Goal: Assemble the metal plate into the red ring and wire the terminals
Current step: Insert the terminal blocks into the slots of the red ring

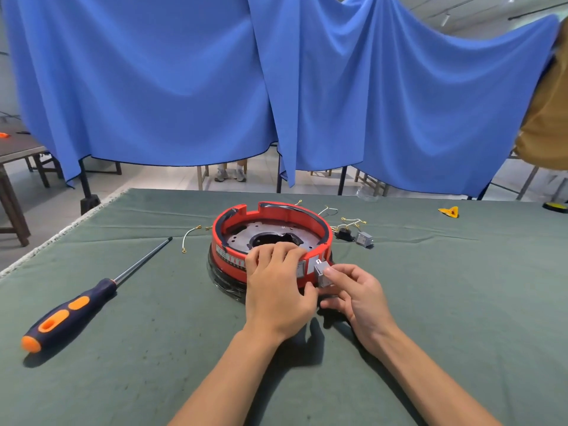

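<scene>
The red ring [319, 229] stands on the green cloth with the round metal plate [242, 236] lying inside it. My left hand [276, 290] grips the ring's near wall, fingers curled over its rim. My right hand [356, 293] pinches a small grey switch [322, 272] against the ring's near outer wall, beside another grey switch set in the wall. Behind the ring to the right lie a loose grey switch [364, 239], a black part [344, 234] and white wires with gold ring terminals [350, 221]. One more white wire [189, 238] lies left of the ring.
A screwdriver [89, 299] with a dark blue and orange handle lies on the cloth at the left, shaft pointing toward the ring. A small yellow piece [449, 211] sits at the far right. A blue curtain [276, 87] hangs behind the table's far edge.
</scene>
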Available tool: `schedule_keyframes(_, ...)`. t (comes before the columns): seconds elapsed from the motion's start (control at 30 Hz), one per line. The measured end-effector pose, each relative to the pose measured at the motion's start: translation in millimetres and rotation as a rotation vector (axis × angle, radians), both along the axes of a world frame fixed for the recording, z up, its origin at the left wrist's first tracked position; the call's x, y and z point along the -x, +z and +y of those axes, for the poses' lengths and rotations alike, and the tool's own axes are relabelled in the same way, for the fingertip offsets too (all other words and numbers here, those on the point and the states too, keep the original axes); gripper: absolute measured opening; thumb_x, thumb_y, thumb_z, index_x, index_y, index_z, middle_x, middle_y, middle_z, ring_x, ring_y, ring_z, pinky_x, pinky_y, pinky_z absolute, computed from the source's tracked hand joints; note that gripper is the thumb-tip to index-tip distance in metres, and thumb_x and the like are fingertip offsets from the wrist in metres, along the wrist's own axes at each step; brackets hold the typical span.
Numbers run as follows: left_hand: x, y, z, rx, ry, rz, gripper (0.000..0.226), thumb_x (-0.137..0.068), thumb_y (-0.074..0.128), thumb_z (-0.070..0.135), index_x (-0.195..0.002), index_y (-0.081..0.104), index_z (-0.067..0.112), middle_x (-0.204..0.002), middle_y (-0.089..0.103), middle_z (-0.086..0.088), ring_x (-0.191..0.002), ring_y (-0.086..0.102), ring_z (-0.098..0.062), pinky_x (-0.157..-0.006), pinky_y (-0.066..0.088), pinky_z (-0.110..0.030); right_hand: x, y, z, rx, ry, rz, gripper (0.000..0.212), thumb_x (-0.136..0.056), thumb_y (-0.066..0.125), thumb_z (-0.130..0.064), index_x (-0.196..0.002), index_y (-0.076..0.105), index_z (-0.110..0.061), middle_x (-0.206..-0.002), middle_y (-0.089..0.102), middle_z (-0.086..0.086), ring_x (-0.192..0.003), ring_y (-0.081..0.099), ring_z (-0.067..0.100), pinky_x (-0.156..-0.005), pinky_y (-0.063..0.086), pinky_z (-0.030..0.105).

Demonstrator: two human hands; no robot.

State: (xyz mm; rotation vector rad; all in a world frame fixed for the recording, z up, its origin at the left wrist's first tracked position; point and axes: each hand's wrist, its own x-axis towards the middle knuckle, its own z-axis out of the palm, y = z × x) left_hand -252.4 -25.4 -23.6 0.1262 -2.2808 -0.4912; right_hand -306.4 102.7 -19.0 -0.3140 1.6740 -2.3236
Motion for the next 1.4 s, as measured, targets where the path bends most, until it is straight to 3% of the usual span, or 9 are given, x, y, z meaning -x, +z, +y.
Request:
schedule_keyframes(0.2, 2, 0, 3, -0.010, 0.010, 0.021, 0.044, -0.062, 0.061, 0.029, -0.105, 0.065, 0.020, -0.108, 0.062, 0.005, -0.104, 0.052, -0.021, -0.097, 0.027, -0.031, 3, -3, 1, 0.000, 0.056, -0.011, 0.010, -0.085, 0.063, -0.006, -0.093, 0.062, 0.001, -0.079, 0.069, 0.018, -0.059, 0.069, 0.024, -0.049, 0.056, 0.028)
schedule_keyframes(0.43, 3, 1, 3, 0.049, 0.029, 0.023, 0.039, -0.074, 0.053, 0.044, -0.105, 0.065, 0.022, -0.105, 0.063, 0.008, -0.100, 0.052, -0.016, -0.094, 0.026, -0.029, 10, -1, -2, -0.073, 0.035, 0.079, 0.013, -0.084, 0.068, -0.013, -0.087, 0.063, -0.001, -0.068, 0.070, 0.008, -0.059, 0.068, 0.022, -0.055, 0.059, 0.031)
schedule_keyframes(0.67, 4, 2, 4, 0.114, 0.093, 0.004, 0.042, -0.084, 0.045, 0.052, -0.105, 0.066, 0.022, -0.103, 0.064, 0.007, -0.098, 0.055, -0.017, -0.092, 0.028, -0.031, 8, -1, -5, -0.096, 0.000, 0.158, 0.015, -0.084, 0.068, -0.015, -0.086, 0.062, -0.001, -0.060, 0.068, 0.003, -0.051, 0.066, 0.017, -0.046, 0.055, 0.026)
schedule_keyframes(0.9, 3, 1, 3, 0.102, 0.070, -0.010, 0.045, -0.085, 0.043, 0.055, -0.107, 0.066, 0.024, -0.106, 0.064, 0.008, -0.101, 0.055, -0.017, -0.091, 0.029, -0.032, 12, 2, -12, -0.050, -0.116, 0.105, 0.015, -0.083, 0.072, -0.015, -0.074, 0.064, -0.005, -0.057, 0.068, 0.003, -0.055, 0.068, 0.019, -0.053, 0.058, 0.031)
schedule_keyframes(1.07, 4, 3, 2, 0.086, 0.059, 0.030, 0.041, -0.085, 0.044, 0.052, -0.101, 0.068, 0.023, -0.100, 0.066, 0.008, -0.095, 0.057, -0.017, -0.086, 0.029, -0.032, 10, -1, -17, -0.043, -0.158, 0.154, 0.017, -0.083, 0.071, -0.015, -0.079, 0.064, 0.000, -0.058, 0.068, 0.003, -0.053, 0.067, 0.018, -0.049, 0.055, 0.026)
schedule_keyframes(1.27, 7, 2, -16, 0.057, 0.006, 0.073, 0.035, -0.086, 0.045, 0.048, -0.096, 0.069, 0.025, -0.096, 0.065, 0.012, -0.093, 0.056, -0.014, -0.084, 0.033, -0.033, 16, -6, -22, -0.175, -0.100, 0.382, 0.016, -0.084, 0.071, -0.023, -0.073, 0.060, -0.017, -0.064, 0.064, 0.001, -0.054, 0.063, 0.018, -0.040, 0.045, 0.022)
schedule_keyframes(1.33, 7, 3, -20, 0.042, -0.016, 0.088, 0.034, -0.086, 0.046, 0.048, -0.095, 0.070, 0.025, -0.095, 0.065, 0.014, -0.092, 0.056, -0.011, -0.083, 0.032, -0.031, 22, -10, -20, -0.282, -0.122, 0.508, 0.016, -0.084, 0.071, -0.028, -0.074, 0.060, -0.023, -0.073, 0.064, 0.001, -0.059, 0.060, 0.020, -0.043, 0.043, 0.022)
schedule_keyframes(1.4, 8, 4, -21, 0.008, -0.037, 0.101, 0.033, -0.084, 0.047, 0.048, -0.093, 0.070, 0.025, -0.093, 0.066, 0.015, -0.091, 0.056, -0.009, -0.083, 0.031, -0.030, 28, -13, -16, -0.366, -0.186, 0.612, 0.012, -0.084, 0.070, -0.030, -0.080, 0.059, -0.029, -0.086, 0.060, -0.004, -0.066, 0.060, 0.019, -0.053, 0.048, 0.031)
